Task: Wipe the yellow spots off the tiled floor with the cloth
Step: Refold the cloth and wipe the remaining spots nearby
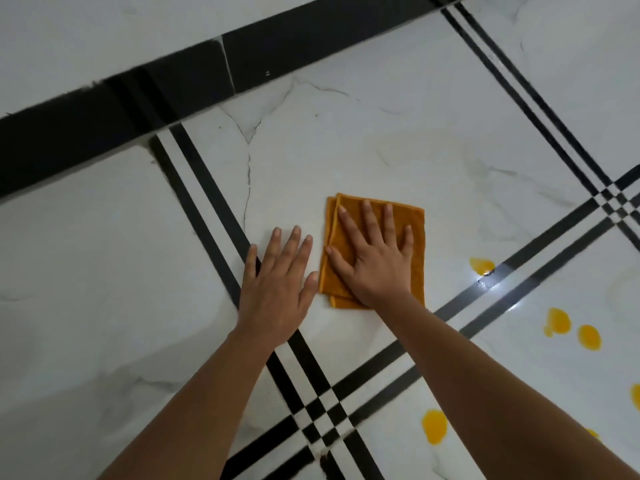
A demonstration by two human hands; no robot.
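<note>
A folded orange cloth [412,251] lies flat on the white marble-look tiled floor [346,150] near the middle of the view. My right hand [374,258] presses flat on the cloth with fingers spread. Beside it, my left hand [277,282] rests flat on the bare tile just left of the cloth, fingers apart, holding nothing. Several yellow spots sit to the right and lower right: one [481,265] by a black stripe, a pair [557,321] [589,337] further right, and another [434,426] near my right forearm.
Double black stripes [207,192] cross the floor and meet in a grid [322,414] below my arms. A wide black band [114,98] runs along the far edge of the floor. A bright glare [491,282] shines on the tile near the upper spot.
</note>
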